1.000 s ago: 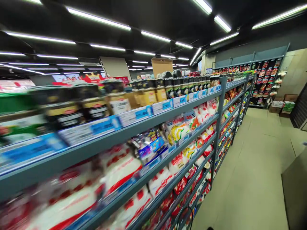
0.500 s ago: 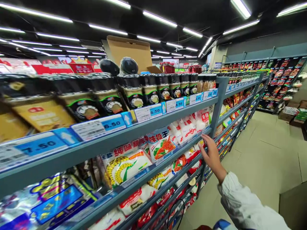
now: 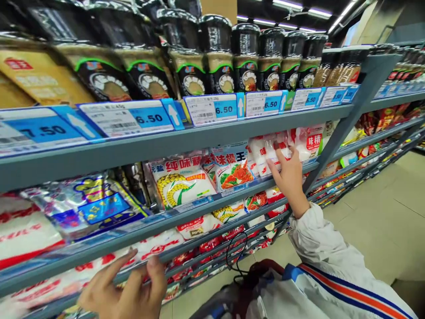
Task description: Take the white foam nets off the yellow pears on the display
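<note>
The white packets (image 3: 260,155) stand close together on the shelf below the jars (image 3: 217,62). If your fingers catch two at once, I think a neighbour could slip over the front rail (image 3: 166,227). The packets are just at the fingertips of your right hand (image 3: 288,175), whose fingers are parted; whether they touch, I cannot tell. Your left hand (image 3: 128,288), fingers apart and seemingly empty, is lower and well apart from them.
</note>
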{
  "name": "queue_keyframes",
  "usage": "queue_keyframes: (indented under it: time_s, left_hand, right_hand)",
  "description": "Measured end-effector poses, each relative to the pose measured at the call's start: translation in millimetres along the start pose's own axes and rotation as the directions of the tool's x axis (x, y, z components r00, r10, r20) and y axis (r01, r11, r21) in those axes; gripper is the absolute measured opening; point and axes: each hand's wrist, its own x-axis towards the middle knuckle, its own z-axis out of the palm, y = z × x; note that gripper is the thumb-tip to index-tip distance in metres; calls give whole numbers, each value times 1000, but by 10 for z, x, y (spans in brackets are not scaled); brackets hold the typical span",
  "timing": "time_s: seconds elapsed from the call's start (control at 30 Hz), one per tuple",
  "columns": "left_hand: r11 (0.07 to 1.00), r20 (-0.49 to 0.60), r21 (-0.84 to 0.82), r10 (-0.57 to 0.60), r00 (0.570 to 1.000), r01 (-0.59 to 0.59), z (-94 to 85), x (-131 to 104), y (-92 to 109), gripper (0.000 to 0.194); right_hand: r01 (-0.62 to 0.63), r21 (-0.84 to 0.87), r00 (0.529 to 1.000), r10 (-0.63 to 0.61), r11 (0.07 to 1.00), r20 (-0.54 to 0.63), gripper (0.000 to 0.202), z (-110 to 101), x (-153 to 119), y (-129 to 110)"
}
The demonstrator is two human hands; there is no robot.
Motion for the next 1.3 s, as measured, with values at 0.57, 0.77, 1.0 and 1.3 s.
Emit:
queue_keyframes:
  time_s: [0.57,0.77,1.0,1.3]
  left_hand:
    - [974,291,61,193,937,-220,706,882,1084,61]
    - [975,286,15,209,935,-222,626,1023,1047,45]
    - [976,154,181,91,984,-119,514,1178,846,37]
    - [965,205,211,110,973,-154,619,957,936,50]
  right_hand:
    - [267,191,952,-289,945,98,50,191,-163,-1069]
    - [305,233,952,-297,923,-68,40,71,-96,-1101]
    - [204,299,978,-180,932,-105,39,157,-60,-1646]
    - [207,344,972,-154,916,-176,32,392,-22,-1586]
